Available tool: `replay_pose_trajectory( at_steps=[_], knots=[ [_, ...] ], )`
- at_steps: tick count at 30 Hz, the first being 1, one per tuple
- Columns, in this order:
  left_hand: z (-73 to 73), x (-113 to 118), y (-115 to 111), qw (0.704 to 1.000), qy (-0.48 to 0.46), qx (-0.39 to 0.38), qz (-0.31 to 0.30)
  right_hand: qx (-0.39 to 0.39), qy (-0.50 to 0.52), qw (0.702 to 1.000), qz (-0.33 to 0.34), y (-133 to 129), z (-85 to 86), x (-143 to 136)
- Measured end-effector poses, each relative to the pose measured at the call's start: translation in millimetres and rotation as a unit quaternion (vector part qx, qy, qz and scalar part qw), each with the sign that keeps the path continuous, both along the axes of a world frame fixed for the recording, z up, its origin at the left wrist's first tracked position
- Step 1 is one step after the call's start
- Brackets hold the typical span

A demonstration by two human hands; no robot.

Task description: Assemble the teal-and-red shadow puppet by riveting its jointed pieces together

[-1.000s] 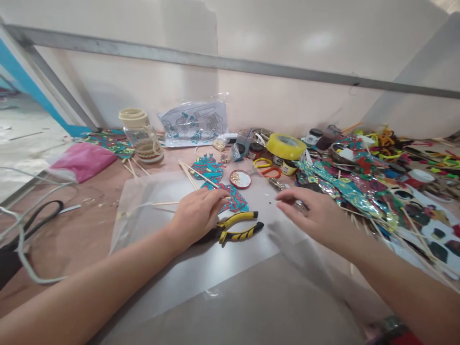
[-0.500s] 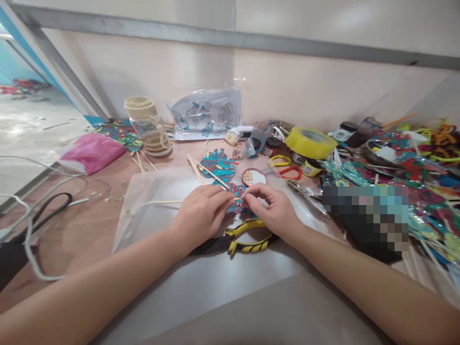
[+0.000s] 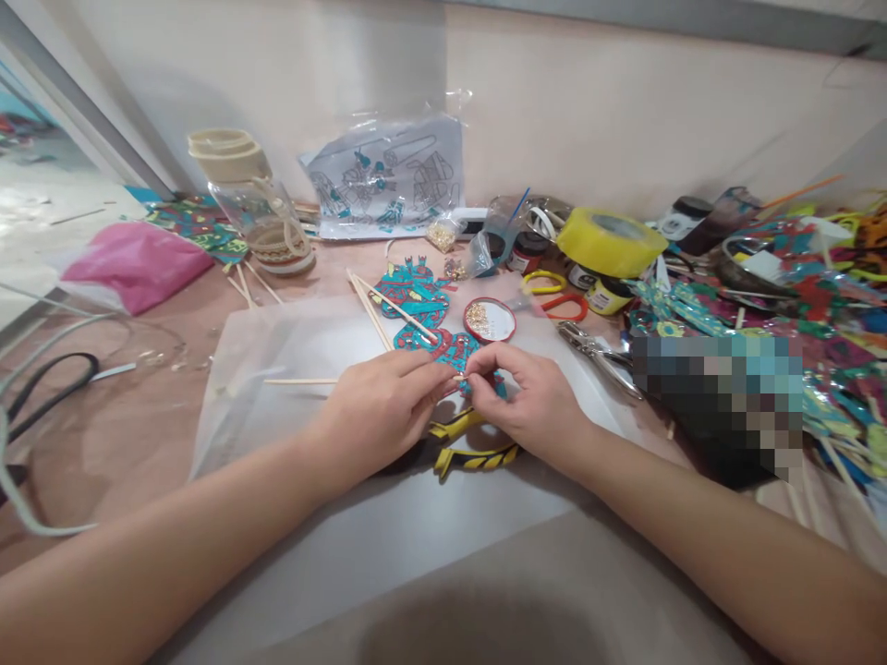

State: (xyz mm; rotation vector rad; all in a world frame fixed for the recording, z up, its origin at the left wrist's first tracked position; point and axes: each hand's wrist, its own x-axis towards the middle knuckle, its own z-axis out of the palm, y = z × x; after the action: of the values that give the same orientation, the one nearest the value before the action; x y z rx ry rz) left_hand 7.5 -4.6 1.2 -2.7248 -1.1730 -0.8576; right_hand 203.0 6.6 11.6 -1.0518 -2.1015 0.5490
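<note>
My left hand [image 3: 384, 397] is closed around a thin wooden stick [image 3: 299, 381], whose long end sticks out to the left. At the stick's right end, the thumb and forefinger of my right hand [image 3: 532, 395] pinch together; whatever they hold there is too small to make out. Just beyond my fingers lies a painted teal and red cut-out figure [image 3: 414, 297] with pale sticks [image 3: 370, 309] across it. Behind my right hand sits a round red-rimmed lid [image 3: 514, 325] with small gold pieces [image 3: 478, 319] in it. Pliers with yellow and black handles [image 3: 478, 459] lie below my hands, partly covered.
A clear bottle [image 3: 267, 222] stands back left beside a pink bag [image 3: 135, 263]. Yellow tape [image 3: 610, 242], paint jars [image 3: 610, 297] and orange-handled scissors [image 3: 565, 305] crowd the back right. Metal pliers [image 3: 600, 358] and painted cut-outs [image 3: 699, 323] lie right. A white cable [image 3: 31, 522] loops left.
The camera view has tilted down and shifted slightly. My right fingers have come in against the stick's end, which now shows between my hands. My left hand keeps its hold.
</note>
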Motion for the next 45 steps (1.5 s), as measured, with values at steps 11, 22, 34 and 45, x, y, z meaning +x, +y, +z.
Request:
replay_pose_trajectory(
  at_steps=[11, 22, 34, 45],
  knots=[
    [11.1, -4.0, -7.1, 0.982, 0.112, 0.148, -0.022, -0.231, 0.093, 0.969, -0.004, -6.5, 2.7, -3.4],
    [3.9, 2.0, -1.0, 0.996, -0.003, 0.077, 0.038, -0.150, 0.075, 0.986, -0.015, -4.0, 10.8, -0.8],
    [3.9, 2.6, -2.6, 0.999, -0.002, 0.036, 0.029, -0.032, 0.001, 0.999, 0.009, -5.6, 8.4, 0.3],
    [0.7, 2.6, -5.8, 0.994, 0.014, 0.104, 0.016, -0.187, 0.064, 0.980, 0.004, -8.5, 10.4, -3.6]
  ],
)
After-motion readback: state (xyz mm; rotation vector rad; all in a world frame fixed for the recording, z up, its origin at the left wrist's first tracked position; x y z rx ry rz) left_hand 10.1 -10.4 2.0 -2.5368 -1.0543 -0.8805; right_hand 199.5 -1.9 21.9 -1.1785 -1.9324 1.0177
